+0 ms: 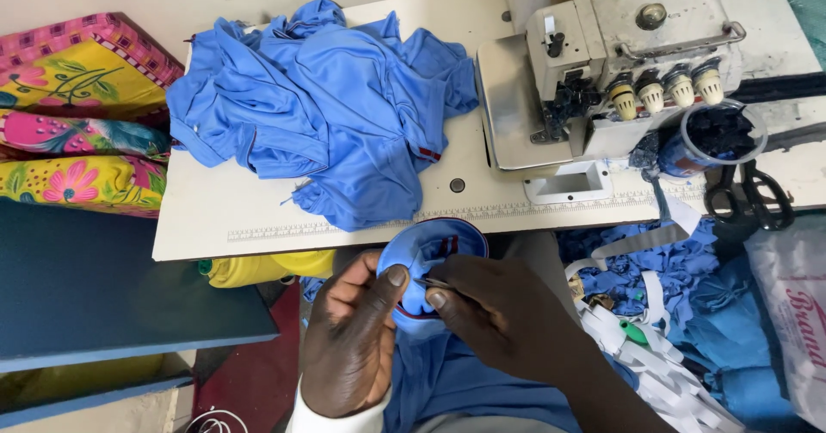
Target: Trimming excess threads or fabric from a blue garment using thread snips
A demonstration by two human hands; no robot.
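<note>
Blue knit fabric fills most of the scene: one blue garment piece (428, 270) is held up just off the near edge of the sewing table (215, 218), between both hands. The left hand (348, 338) grips this piece from the left, its thumb pressed onto the cloth and the other fingers curled behind it. The right hand (495, 308) comes in from the right with fingers pinched tight around a thin metal tool (437, 283), whose tip touches the fabric near a short dark red and navy trim; what kind of tool it is cannot be told. More of the same cloth hangs down below the hands toward the lap.

On the table, far from the hands, lies a heap of blue garments (327, 106). To its right stands a grey-white overlock sewing machine (602, 63) with a row of four knobs. Just right of the machine sits a clear plastic cup (718, 136) holding dark scraps, and black scissors (748, 196) lie beside it near the table edge. Blue offcuts and white strips (662, 313) are piled at the near right. Bright flowered cushions (82, 115) sit at the far left
</note>
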